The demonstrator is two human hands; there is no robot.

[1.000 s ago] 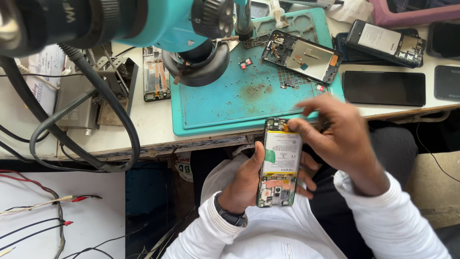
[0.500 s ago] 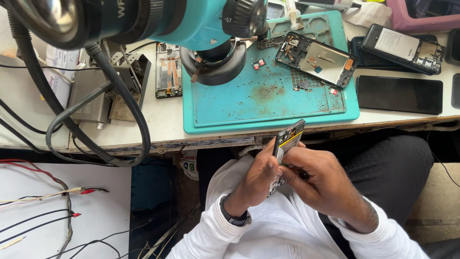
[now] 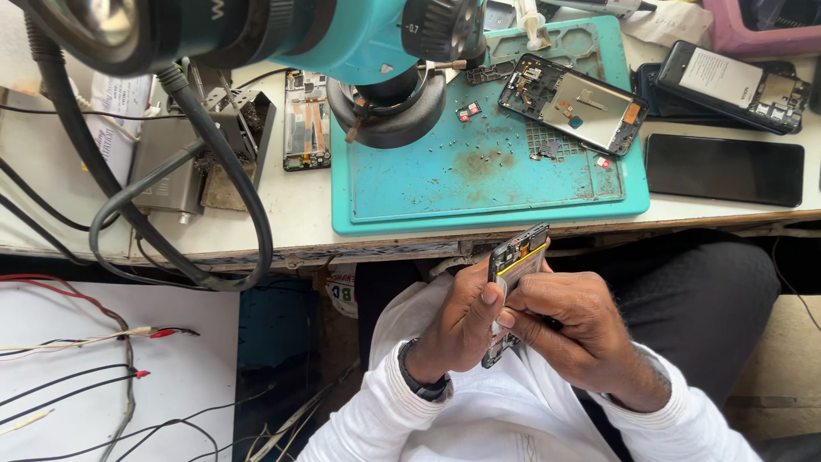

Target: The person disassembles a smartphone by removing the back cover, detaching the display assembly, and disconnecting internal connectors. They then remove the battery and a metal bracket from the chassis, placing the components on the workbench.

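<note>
2 hands work over lap, below tabletop (image 3: 291,214) edge. Left hand (image 3: 457,329) grips opened phone (image 3: 513,282) from side, thumb on its edge, phone tilted nearly edge-on to camera, yellow strip showing. Right hand (image 3: 573,329) clasps phone from other side, fingers (image 3: 534,299) curled against its face. Teal mat (image 3: 479,180) on tabletop carries another opened phone (image 3: 573,103) and small loose parts. Microscope (image 3: 342,34) hangs over mat's left part. Black phone (image 3: 723,168) lies right of mat.

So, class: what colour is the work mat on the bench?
Teal, a blue-green, with brownish stains: the work mat shows best in the head view.
</note>
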